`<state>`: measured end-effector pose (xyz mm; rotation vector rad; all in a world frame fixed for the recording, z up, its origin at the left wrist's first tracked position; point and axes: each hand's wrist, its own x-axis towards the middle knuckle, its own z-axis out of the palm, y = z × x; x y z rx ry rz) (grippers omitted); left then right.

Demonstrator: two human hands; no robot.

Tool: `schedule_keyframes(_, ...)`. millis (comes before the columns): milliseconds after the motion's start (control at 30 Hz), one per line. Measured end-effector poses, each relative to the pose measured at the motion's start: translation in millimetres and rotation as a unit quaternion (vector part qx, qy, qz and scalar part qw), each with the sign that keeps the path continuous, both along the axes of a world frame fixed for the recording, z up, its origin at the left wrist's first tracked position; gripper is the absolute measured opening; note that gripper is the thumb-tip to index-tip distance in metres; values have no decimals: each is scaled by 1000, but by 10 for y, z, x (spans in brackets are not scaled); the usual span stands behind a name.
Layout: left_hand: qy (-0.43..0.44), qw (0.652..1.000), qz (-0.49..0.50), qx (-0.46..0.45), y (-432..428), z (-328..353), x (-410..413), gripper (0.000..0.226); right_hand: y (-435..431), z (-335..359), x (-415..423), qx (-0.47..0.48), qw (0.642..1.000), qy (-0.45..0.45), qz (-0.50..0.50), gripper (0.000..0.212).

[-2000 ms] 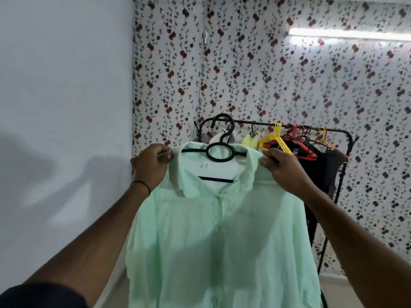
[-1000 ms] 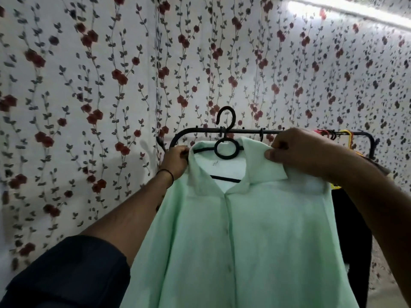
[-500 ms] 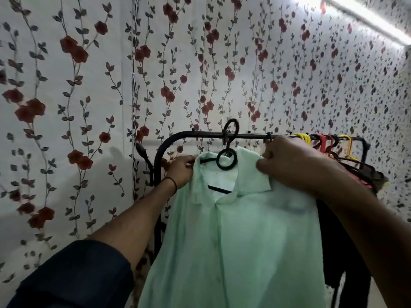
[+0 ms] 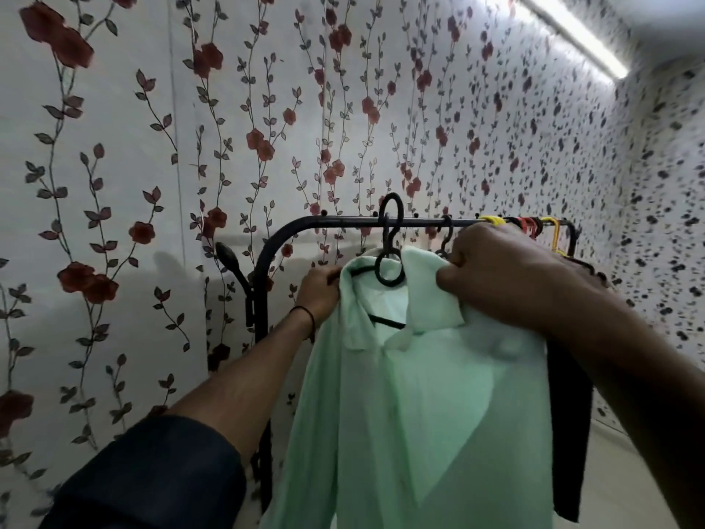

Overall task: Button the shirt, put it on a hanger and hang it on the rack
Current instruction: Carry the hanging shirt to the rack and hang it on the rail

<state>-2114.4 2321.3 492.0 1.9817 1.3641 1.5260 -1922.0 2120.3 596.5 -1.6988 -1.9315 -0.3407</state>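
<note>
You are at the last step. The pale mint-green shirt (image 4: 419, 414) hangs on the black plastic hanger (image 4: 386, 238), front closed as far as the blur allows, buttons not distinguishable; the hanger's round hook appears to sit over the top rail of the black metal clothes rack (image 4: 335, 222), near its curved left corner; whether the rail bears the weight, I cannot tell.

Your left hand (image 4: 318, 290) has its fingers curled round the shirt's shoulder and the hanger end beneath; your right hand (image 4: 503, 276) has bunched fingers pinching the collar and shoulder cloth on the other side.

The next move, as I judge it, calls for letting both grips go gently and together, so the hanger does not tip; check the hook is seated first.

The cloth looks thin, soft and slightly sheer; the hanger is smooth, with a ring below its hook; the rail is slim round tube. Yellow and red hangers (image 4: 496, 221) crowd the rail's right, above a dark garment (image 4: 570, 433); keep clear of them.
</note>
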Motion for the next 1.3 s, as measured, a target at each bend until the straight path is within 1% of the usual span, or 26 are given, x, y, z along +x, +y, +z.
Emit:
schedule_keyframes(100, -57, 998, 21, -11, 2, 24, -107, 22, 152, -56, -171, 15, 1000, 18, 18, 23)
schedule_keyframes(200, -74, 996, 58, -11, -1, 61, -207, 24, 328, -93, -330, 13, 999, 22, 27, 24)
schedule_keyframes(267, -72, 994, 77, -7, -29, 91, -268, 27, 414, -112, -386, 15, 999, 31, 34, 20)
schedule_keyframes(333, -35, 995, 93, 18, -73, 100, -332, 27, 446, -122, -411, 14, 999, 32, 37, 19)
schedule_keyframes(433, 23, 993, 93, 72, -179, 108, -386, 26, 408, -67, -403, 26, 998, 31, 42, 28)
schedule_keyframes(500, 59, 987, 85, 119, -276, 134, -363, 24, 358, 12, -367, 44, 996, 46, 58, 34)
schedule_keyframes(567, 92, 978, 80, 171, -380, 166, -319, 23, 332, 87, -344, 58, 995, 48, 68, 34)
schedule_keyframes(700, 144, 937, 118, 296, -580, 230, -351, 22, 443, 107, -444, 33, 997, 34, 63, 30)
schedule_keyframes(800, 179, 911, 144, 344, -662, 251, -449, 25, 595, -1, -554, -11, 997, 47, 59, 23)
schedule_keyframes(867, 210, 889, 183, 364, -667, 233, -502, 28, 687, -84, -618, -28, 997, 49, 54, 19)
schedule_keyframes(933, 222, 877, 230, 358, -652, 217, -552, 34, 757, -139, -672, -32, 997, 57, 50, 20)
schedule_keyframes(1000, 225, 887, 247, 320, -630, 203, -594, 42, 797, -154, -706, -28, 996, 64, 51, 20)
schedule_keyframes(1100, 239, 905, 218, 277, -594, 145, -637, 53, 809, -179, -674, -28, 994, 86, 62, 18)
schedule_keyframes(1200, 229, 914, 199, 270, -619, 120, -641, 60, 785, -309, -611, -48, 991, 105, 71, 6)
schedule_keyframes(1300, 194, 930, 177, 257, -672, 125, -610, 63, 739, -520, -590, -60, 986, 139, 69, 18)
